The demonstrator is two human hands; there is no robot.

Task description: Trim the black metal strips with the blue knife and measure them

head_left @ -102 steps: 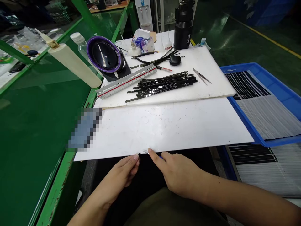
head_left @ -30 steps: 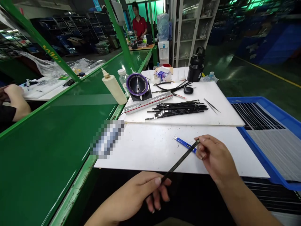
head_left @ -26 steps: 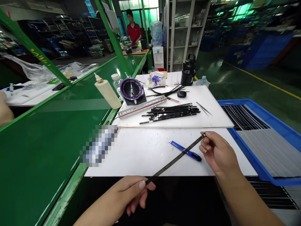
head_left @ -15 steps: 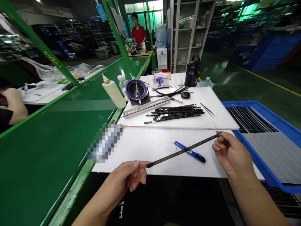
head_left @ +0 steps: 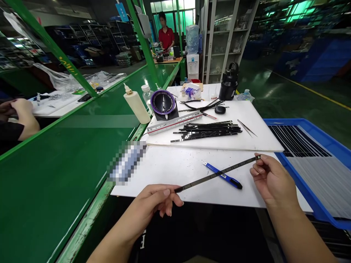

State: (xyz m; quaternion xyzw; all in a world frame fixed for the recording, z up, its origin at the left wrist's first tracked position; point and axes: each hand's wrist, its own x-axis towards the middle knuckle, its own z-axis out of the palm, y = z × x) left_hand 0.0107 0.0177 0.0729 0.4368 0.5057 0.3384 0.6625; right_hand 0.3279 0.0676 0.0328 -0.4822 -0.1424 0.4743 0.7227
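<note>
A thin dark strip (head_left: 204, 178) with lighter segments is stretched at a slant between my two hands, above the white table. My left hand (head_left: 156, 200) pinches its lower, near end between thumb and fingers. At the upper right end, my right hand (head_left: 271, 177) grips it with thumb and forefinger. Beneath the strip lies a blue utility knife (head_left: 223, 175), partly crossed by it. Farther back, a pile of similar black strips (head_left: 208, 130) rests on a white foam board (head_left: 263, 140), with tweezers (head_left: 246, 128) to its right.
A blue tray (head_left: 297, 182) with rows of strips stands at the right. On the board are a metal ruler-like bar (head_left: 175, 122), a purple-rimmed round device (head_left: 163, 103) and a black bottle (head_left: 229, 83). A cream squeeze bottle (head_left: 137, 107) stands left. Co-workers are at other tables.
The view has shifted slightly, so most things appear a little farther right. My left hand's fingers have extended a little under the strip's end. Both hands still hold the strip.
</note>
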